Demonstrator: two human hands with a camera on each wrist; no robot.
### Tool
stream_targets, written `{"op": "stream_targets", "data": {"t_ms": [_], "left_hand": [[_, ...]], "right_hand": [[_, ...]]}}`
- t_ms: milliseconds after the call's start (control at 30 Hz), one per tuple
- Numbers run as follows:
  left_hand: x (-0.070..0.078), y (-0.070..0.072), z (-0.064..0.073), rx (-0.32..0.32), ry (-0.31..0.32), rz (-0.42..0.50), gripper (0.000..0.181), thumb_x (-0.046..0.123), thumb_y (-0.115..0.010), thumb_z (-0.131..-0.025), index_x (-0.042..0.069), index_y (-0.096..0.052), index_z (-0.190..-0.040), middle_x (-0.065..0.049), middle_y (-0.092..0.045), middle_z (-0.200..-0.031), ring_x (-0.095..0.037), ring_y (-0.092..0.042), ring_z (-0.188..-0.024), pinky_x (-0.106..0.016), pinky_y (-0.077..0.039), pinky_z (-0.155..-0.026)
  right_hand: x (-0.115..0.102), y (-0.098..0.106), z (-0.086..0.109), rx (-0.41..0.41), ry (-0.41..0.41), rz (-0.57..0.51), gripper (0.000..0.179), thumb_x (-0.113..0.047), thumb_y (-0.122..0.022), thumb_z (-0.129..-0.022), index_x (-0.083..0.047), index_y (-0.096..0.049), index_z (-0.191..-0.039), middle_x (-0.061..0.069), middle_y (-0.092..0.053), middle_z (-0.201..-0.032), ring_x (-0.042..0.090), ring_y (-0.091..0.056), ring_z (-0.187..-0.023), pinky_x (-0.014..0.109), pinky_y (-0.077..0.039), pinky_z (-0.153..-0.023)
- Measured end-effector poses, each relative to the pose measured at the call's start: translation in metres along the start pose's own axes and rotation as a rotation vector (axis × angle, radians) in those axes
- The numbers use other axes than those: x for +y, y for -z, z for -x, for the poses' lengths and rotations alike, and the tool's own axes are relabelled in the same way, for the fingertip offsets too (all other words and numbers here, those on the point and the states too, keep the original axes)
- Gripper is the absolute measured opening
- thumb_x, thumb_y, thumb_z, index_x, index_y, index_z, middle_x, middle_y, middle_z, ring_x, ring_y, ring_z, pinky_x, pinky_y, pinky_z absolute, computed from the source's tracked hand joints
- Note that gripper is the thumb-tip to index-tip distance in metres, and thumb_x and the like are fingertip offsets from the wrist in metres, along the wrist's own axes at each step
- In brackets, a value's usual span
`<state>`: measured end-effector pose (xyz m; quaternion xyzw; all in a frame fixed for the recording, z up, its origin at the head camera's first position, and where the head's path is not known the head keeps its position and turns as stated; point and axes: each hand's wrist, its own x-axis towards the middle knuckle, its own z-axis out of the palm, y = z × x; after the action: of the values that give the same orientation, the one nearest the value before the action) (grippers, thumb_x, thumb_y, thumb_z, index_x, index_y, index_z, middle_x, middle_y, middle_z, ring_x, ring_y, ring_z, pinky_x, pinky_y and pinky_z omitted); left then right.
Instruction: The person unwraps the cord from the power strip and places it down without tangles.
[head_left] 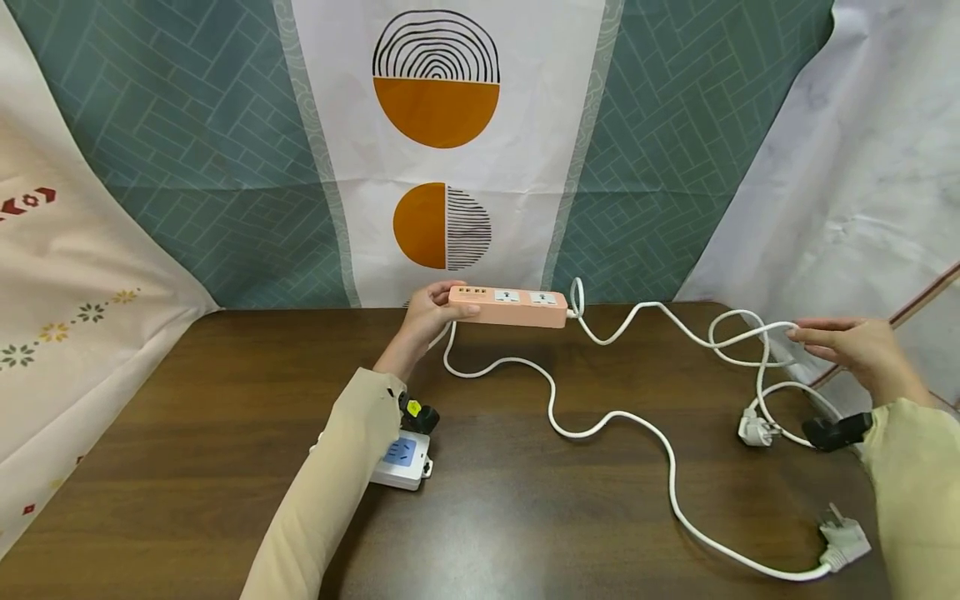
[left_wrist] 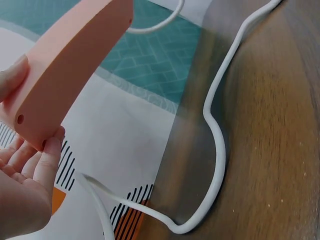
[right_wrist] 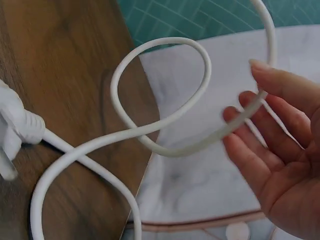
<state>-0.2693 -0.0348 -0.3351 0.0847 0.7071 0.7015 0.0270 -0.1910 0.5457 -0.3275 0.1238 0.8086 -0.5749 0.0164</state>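
Note:
A pink power strip (head_left: 517, 314), with sockets and USB ports facing up, is held off the table at its left end by my left hand (head_left: 427, 317). In the left wrist view the thumb is on one side of the strip (left_wrist: 70, 65) and fingertips touch its lower end. White power cord (head_left: 750, 335) runs from the strip's right end to my right hand (head_left: 855, 346), which holds it between thumb and fingers. The right wrist view shows this cord (right_wrist: 120, 135) looping over itself. Beside the loop lies a white plug (head_left: 756, 429).
On the brown table (head_left: 225, 467) a white power strip (head_left: 401, 467) is partly hidden under my left sleeve. A second white cord (head_left: 551, 392) snakes across to another plug (head_left: 843, 543) at front right. Patterned cloth (head_left: 637, 167) hangs behind the table.

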Motion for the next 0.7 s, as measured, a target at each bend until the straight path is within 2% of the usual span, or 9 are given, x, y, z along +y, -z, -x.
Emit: {"op": "stream_targets", "data": {"t_ms": [67,100,133,200,333,400,500,633,700], "left_hand": [[0.000,-0.002,0.000,-0.008,-0.005,-0.005,0.054,0.002,-0.073,-0.072,-0.001,-0.052,-0.122,-0.019,-0.055,-0.120,-0.020,-0.054,-0.101,-0.031,-0.041,-0.092],[0.000,-0.002,0.000,-0.009,-0.006,-0.012,0.054,0.003,-0.073,-0.072,-0.001,-0.052,-0.122,-0.019,-0.055,-0.120,-0.019,-0.054,-0.100,-0.030,-0.040,-0.092],[0.000,-0.003,-0.001,-0.010,-0.010,-0.014,0.053,0.003,-0.073,-0.072,-0.001,-0.053,-0.121,-0.019,-0.056,-0.119,-0.020,-0.054,-0.100,-0.030,-0.040,-0.092],[0.001,-0.005,-0.001,-0.011,-0.014,-0.021,0.053,0.003,-0.074,-0.072,-0.001,-0.053,-0.121,-0.019,-0.056,-0.118,-0.020,-0.054,-0.098,-0.030,-0.041,-0.091],[0.000,-0.011,-0.001,-0.015,-0.018,-0.015,0.053,0.001,-0.074,-0.071,-0.002,-0.053,-0.120,-0.019,-0.057,-0.115,-0.018,-0.054,-0.095,-0.027,-0.042,-0.086],[-0.001,-0.015,-0.001,-0.015,-0.016,-0.011,0.053,0.001,-0.074,-0.070,-0.002,-0.054,-0.119,-0.018,-0.057,-0.113,-0.016,-0.054,-0.092,-0.025,-0.043,-0.083],[-0.001,-0.021,-0.001,-0.014,-0.005,-0.019,0.052,0.002,-0.074,-0.071,-0.001,-0.054,-0.119,-0.016,-0.058,-0.112,-0.016,-0.055,-0.091,-0.024,-0.044,-0.081],[0.000,-0.031,0.000,-0.004,0.010,-0.044,0.052,0.004,-0.075,-0.071,0.001,-0.055,-0.119,-0.016,-0.058,-0.113,-0.018,-0.055,-0.094,-0.025,-0.044,-0.081],[0.001,-0.034,-0.001,0.002,0.013,-0.054,0.052,0.006,-0.076,-0.071,0.002,-0.055,-0.119,-0.015,-0.058,-0.114,-0.019,-0.055,-0.096,-0.026,-0.043,-0.082]], "right_hand": [[0.000,-0.003,-0.006,-0.073,0.028,0.017,0.012,-0.018,-0.070,-0.080,-0.029,-0.072,-0.086,-0.020,-0.066,-0.085,-0.004,-0.062,-0.079,0.019,-0.050,-0.070],[-0.001,-0.004,-0.007,-0.122,0.051,-0.038,0.015,-0.012,-0.069,-0.081,-0.024,-0.073,-0.090,-0.017,-0.067,-0.087,-0.002,-0.062,-0.081,0.019,-0.050,-0.072],[-0.006,-0.008,-0.005,-0.141,0.067,-0.020,0.016,-0.013,-0.067,-0.083,-0.024,-0.072,-0.092,-0.018,-0.066,-0.090,-0.003,-0.062,-0.082,0.019,-0.050,-0.073],[-0.023,-0.019,0.004,-0.154,0.093,-0.028,0.016,-0.011,-0.066,-0.083,-0.022,-0.073,-0.092,-0.017,-0.067,-0.090,-0.002,-0.062,-0.083,0.019,-0.050,-0.072],[-0.066,-0.054,0.032,-0.125,0.111,-0.080,0.020,-0.008,-0.063,-0.085,-0.025,-0.073,-0.084,-0.015,-0.067,-0.086,0.000,-0.063,-0.079,0.018,-0.050,-0.069],[-0.078,-0.070,0.037,-0.151,0.136,-0.171,0.023,-0.002,-0.060,-0.086,-0.021,-0.073,-0.083,-0.009,-0.069,-0.084,0.004,-0.065,-0.077,0.018,-0.050,-0.069],[-0.089,-0.090,0.035,-0.241,0.182,-0.310,0.026,0.004,-0.055,-0.087,-0.014,-0.073,-0.084,0.000,-0.070,-0.083,0.011,-0.067,-0.077,0.021,-0.051,-0.069],[-0.098,-0.117,0.030,-0.339,0.242,-0.418,0.025,0.009,-0.052,-0.087,-0.008,-0.071,-0.087,0.005,-0.070,-0.084,0.016,-0.067,-0.078,0.024,-0.051,-0.070],[-0.103,-0.132,0.028,-0.361,0.248,-0.439,0.024,0.009,-0.052,-0.087,-0.007,-0.071,-0.088,0.007,-0.070,-0.085,0.017,-0.067,-0.079,0.025,-0.051,-0.071]]}}
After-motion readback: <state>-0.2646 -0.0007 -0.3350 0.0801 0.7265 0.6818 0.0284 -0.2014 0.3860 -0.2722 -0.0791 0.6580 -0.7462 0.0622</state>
